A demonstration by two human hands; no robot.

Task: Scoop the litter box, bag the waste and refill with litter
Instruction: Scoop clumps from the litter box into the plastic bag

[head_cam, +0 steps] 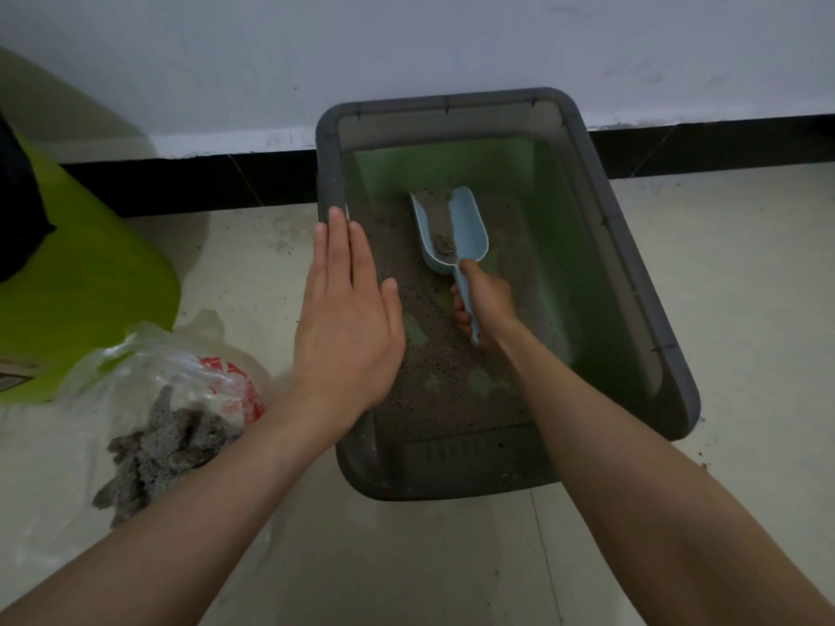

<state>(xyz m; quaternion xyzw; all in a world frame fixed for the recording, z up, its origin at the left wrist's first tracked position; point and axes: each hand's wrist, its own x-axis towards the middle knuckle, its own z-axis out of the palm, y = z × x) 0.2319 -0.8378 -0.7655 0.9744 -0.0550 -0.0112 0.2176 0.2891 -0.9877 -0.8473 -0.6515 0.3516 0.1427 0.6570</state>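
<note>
Pale floor, white wall, green container at left
A lime-green container (86, 282) stands on the pale tiled floor (732, 273) at far left, something dark (18, 205) resting on top of it; a black baseboard (194, 183) runs along the foot of the white wall (406, 42)

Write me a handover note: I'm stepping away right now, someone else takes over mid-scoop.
Right hand: shut on the scoop handle, inside the litter box; a small clump sits in the scoop.
Left hand: open and flat over the box's left rim, holding nothing.
Bag: on the floor left of the box, open, already holding grey clumps.
Done: some waste bagged.
Left: tip this clump into the bag, finish scooping, close the bag, refill. Litter layer is thin; green bottom shows through.
</note>
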